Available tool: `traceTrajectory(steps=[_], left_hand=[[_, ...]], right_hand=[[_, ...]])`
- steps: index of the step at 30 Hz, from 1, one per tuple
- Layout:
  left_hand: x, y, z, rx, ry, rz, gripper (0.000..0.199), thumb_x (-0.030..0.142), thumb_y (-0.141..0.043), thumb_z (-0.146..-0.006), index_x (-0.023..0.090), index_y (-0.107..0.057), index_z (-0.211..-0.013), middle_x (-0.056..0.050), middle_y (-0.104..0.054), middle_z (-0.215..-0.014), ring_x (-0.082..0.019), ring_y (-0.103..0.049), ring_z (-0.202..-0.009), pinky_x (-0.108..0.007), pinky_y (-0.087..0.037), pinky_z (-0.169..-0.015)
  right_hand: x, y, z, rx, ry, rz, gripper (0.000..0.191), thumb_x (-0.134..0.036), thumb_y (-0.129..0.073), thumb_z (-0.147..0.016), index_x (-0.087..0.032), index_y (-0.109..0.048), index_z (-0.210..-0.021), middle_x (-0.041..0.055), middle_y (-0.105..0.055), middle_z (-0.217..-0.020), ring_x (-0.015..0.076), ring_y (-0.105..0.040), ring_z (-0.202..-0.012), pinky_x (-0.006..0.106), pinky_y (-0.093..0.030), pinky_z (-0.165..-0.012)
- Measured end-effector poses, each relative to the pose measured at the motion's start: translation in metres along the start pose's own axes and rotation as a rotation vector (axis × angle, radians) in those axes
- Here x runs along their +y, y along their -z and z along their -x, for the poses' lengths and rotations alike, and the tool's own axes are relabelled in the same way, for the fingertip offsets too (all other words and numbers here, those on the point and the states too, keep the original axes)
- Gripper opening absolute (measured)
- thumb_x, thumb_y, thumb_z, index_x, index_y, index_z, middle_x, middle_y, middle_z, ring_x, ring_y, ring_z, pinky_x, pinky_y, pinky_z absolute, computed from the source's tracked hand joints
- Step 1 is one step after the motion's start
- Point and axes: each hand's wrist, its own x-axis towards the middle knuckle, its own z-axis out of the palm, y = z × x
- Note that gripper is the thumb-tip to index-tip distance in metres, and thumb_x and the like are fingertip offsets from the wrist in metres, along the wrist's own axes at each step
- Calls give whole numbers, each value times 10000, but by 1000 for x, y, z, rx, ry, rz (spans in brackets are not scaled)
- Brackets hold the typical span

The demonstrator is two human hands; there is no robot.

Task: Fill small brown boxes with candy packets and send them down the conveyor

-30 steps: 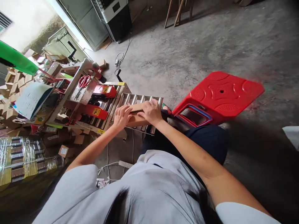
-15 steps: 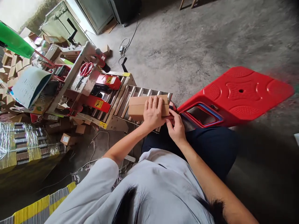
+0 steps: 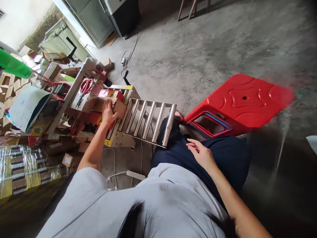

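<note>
A brown cardboard box (image 3: 120, 109) sits at the entry of the box-sealing machine, between its red side guides (image 3: 116, 95). My left hand (image 3: 108, 114) lies on the box with its fingers stretched out, pressing rather than wrapped around it. Part of the box is hidden under that hand and inside the machine. Over my lap, my right hand (image 3: 201, 152) hangs in the air, thumb and fingers loosely apart, holding nothing. Between the two hands runs the roller conveyor (image 3: 148, 120), its metal rollers bare.
A red plastic stool (image 3: 244, 99) stands to the right. Red-handled scissors (image 3: 86, 86) lie on top of the machine. Cardboard boxes (image 3: 15, 84) are heaped at the far left. A power strip (image 3: 135, 175) and cables are on the floor below the conveyor.
The box has moved left along the rollers into the machine's entry, with my left hand on it. My right hand has come away from the box and back toward my lap.
</note>
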Motion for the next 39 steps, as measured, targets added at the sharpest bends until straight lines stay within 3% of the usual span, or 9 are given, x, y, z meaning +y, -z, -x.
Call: traceTrajectory(steps=[4,9,14,18,22,26,30,34,39], left_hand=[[68,-43,32,162,-31,80,851,274,-598,-817,-18,-234,-1528,-283,-85,-1649,-351,10,-1564,-542,-81,-1271],[210,-126,85,-126,-424,465,824,338,-599,-853,82,-239,-1548,-257,-186,-1632,-350,-108,-1558,-548,-187,-1254],[319,-153,104,-280,-691,675,803,444,-589,-868,106,-303,-1538,-247,-305,-1590,-351,-240,-1526,-551,-285,-1222],[333,-146,101,-351,-714,624,781,514,-568,-851,102,-401,-1494,-246,-355,-1566,-363,-332,-1485,-532,-392,-1163],[313,-142,94,-444,-582,477,801,555,-550,-810,95,-456,-1459,-242,-380,-1551,-404,-479,-1363,-550,-519,-1029],[310,-146,92,-517,-520,449,692,618,-547,-775,265,-545,-1370,-97,-446,-1541,-365,-624,-1144,-580,-560,-967],[336,-151,103,-588,-524,619,513,682,-579,-733,409,-633,-1164,58,-610,-1353,-320,-668,-1052,-593,-563,-965],[392,-143,125,-892,-449,820,626,696,-700,-657,314,-662,-1151,-18,-701,-1208,-353,-630,-1191,-584,-507,-1041],[488,-118,164,-1230,-301,1194,988,762,-671,-703,175,-451,-1466,-211,-498,-1489,-383,-513,-1358,-560,-474,-1085]], right_hand=[[-6,12,15,53,-22,48,315,-253,-507,-913,-171,-664,-1173,115,-764,-954,216,-744,-816,386,-617,-779],[-46,36,21,34,-96,224,254,-107,-589,-892,-196,-719,-1091,54,-765,-1024,154,-731,-902,290,-570,-872],[-55,124,66,113,-131,547,246,-164,-696,-885,-223,-732,-1122,49,-743,-1102,162,-685,-1003,306,-476,-989],[-92,223,198,788,-506,998,269,-247,-696,-897,-255,-704,-1165,43,-722,-1131,174,-618,-1049,316,-423,-991],[-102,301,355,1382,-1052,1134,583,-246,-797,-794,-72,-584,-1308,287,-594,-1276,349,-489,-1212,503,-319,-994],[-80,316,441,1324,-1583,916,460,-326,-785,-807,-95,-678,-1190,306,-651,-1136,323,-569,-1068,446,-309,-803],[-72,286,437,1307,-1392,970,239,-343,-737,-843,-128,-717,-944,241,-699,-964,272,-591,-862,410,-284,-729],[-98,255,405,1354,-1000,1130,199,-325,-672,-867,-184,-611,-740,135,-680,-838,270,-563,-816,387,-353,-770],[-157,230,344,1195,-487,1283,270,-331,-571,-942,-224,-588,-695,42,-612,-694,229,-542,-780,401,-381,-914]])
